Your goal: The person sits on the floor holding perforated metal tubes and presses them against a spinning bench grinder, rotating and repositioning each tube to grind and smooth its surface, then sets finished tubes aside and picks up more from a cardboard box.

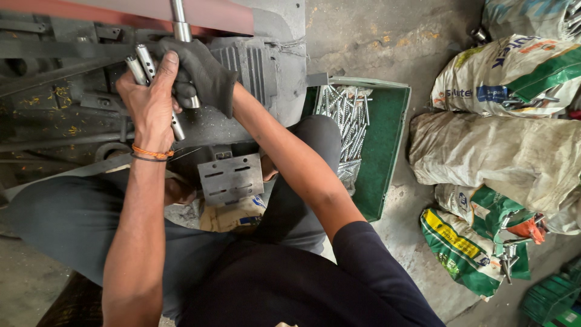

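Note:
My left hand (148, 103) is bare and grips a few shiny metal tubes (140, 63) held upright against the dark machine (66, 91). My right hand (200, 72) wears a dark glove and holds one metal tube (180, 21) up against the reddish belt (151, 11) at the top of the machine. Both hands are close together, touching over the tubes. I sit with my knees apart in dark trousers in front of the machine.
A green tray (387, 133) with several metal tubes stands on the floor to my right. Filled sacks (508, 151) lie further right, some with metal parts sticking out. A grey slotted plate (230, 177) hangs on the machine's front.

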`<state>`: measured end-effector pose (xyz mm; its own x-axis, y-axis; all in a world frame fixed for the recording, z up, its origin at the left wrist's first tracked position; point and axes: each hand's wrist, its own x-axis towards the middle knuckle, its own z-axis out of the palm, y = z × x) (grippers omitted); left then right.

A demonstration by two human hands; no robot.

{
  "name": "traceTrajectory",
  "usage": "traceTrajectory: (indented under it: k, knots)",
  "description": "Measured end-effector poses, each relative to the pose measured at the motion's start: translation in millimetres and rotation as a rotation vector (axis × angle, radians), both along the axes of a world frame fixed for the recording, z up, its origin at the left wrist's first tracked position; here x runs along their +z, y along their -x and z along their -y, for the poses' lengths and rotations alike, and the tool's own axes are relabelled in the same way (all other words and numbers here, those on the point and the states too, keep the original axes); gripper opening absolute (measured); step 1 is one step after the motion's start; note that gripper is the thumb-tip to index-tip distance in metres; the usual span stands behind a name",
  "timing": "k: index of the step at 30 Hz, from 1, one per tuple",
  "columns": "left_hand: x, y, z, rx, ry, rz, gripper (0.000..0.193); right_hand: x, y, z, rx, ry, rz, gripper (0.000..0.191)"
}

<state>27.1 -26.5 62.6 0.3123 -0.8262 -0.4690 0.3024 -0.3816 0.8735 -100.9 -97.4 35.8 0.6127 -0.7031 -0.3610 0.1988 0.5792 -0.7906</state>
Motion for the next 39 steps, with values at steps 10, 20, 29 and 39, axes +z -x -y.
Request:
traceTrajectory:
  k: [10, 20, 29, 39]
  knots:
    - [7, 1, 1, -0.001, 0.02, 0.004, 0.037, 5, -1, -1, -0.03, -0.099, -0.024, 0.03]
    - [1, 1, 0, 0.009, 0.022, -0.002, 0.038, 5, 2, -1, 0.023, 0.121, -0.016, 0.028]
    - [0, -4, -11, 0.042, -0.017, -0.007, 0.042, 22, -5, -11, 0.044, 0.117, -0.02, 0.024]
    - [21, 4, -38, 0.085, -0.037, -0.063, 0.031, 21, -3, -30, 0.166, 0.495, -0.21, 0.016]
